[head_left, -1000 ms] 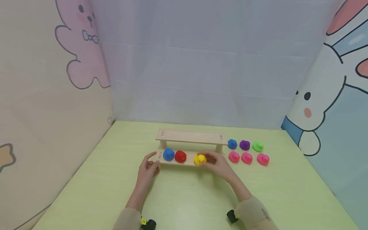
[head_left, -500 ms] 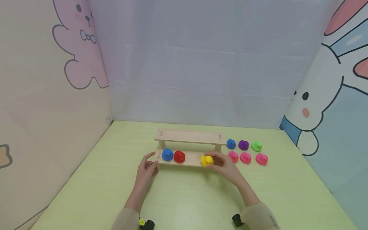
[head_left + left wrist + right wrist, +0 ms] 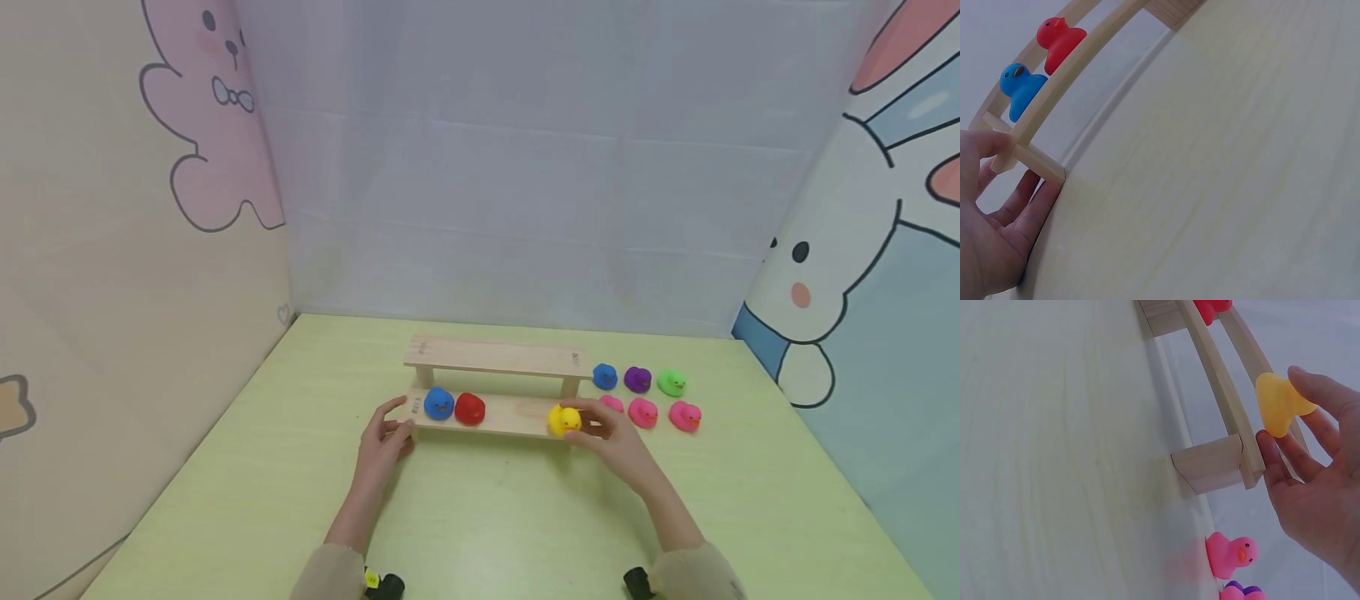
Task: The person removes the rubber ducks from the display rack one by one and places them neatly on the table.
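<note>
A two-tier wooden stand is on the table. On its lower plank sit a blue rubber duck and, just right of it, a red rubber duck. My left hand grips the left end of that plank, as the left wrist view also shows, with the thumb at the plank's end. At the plank's right end, my right hand pinches a yellow rubber duck between thumb and fingers. In the right wrist view the yellow duck is upright over the plank; its contact with the wood is partly hidden by fingers.
Right of the stand, loose ducks form two rows: blue, purple and green behind, pink ones in front. My right hand partly covers the nearest pink duck. The upper plank rises behind the lower one.
My right hand has moved the yellow duck rightward along the lower plank, from near its middle right to its right end. The left hand stays on the plank's left end.
</note>
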Demonstrator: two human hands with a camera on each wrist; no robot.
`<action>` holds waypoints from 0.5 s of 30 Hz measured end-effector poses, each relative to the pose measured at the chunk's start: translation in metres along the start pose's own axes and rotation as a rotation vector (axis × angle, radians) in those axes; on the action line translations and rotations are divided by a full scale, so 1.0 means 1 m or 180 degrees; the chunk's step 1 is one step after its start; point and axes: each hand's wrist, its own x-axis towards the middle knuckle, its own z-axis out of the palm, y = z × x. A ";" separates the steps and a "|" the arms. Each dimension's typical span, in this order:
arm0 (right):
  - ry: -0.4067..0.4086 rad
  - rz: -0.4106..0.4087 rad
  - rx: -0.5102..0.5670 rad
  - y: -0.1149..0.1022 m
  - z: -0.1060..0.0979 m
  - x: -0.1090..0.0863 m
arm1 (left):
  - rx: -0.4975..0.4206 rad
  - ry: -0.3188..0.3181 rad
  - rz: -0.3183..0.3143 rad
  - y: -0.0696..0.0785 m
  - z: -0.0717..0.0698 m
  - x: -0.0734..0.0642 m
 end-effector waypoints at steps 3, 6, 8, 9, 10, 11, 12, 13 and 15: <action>0.0075 0.0021 0.0017 0.002 -0.007 -0.004 | 0.0011 -0.0003 0.0004 0.000 0.000 0.000; 0.0134 -0.0033 -0.0008 0.006 -0.014 -0.007 | 0.0022 0.0009 0.0008 0.001 0.001 0.001; 0.0165 -0.0094 -0.0018 0.009 -0.020 -0.008 | 0.0023 0.0018 0.0005 0.001 0.001 0.001; 0.0178 -0.0113 -0.0008 0.011 -0.022 -0.009 | 0.0021 0.0021 0.0001 0.001 0.001 0.001; 0.0190 -0.0127 -0.0010 0.013 -0.025 -0.009 | 0.0021 0.0021 -0.0004 0.001 0.001 0.001; 0.0212 -0.0114 -0.0013 0.014 -0.027 -0.009 | 0.0021 0.0021 -0.0007 0.001 0.001 0.001; 0.0221 -0.0104 -0.0007 0.016 -0.029 -0.010 | 0.0022 0.0018 -0.0010 0.001 0.000 0.001; 0.0234 -0.0080 -0.0006 0.018 -0.031 -0.010 | 0.0025 0.0012 -0.0009 0.001 0.000 0.001; 0.0263 0.0012 -0.0036 0.022 -0.035 -0.012 | 0.0028 0.0004 -0.0002 0.001 0.000 0.000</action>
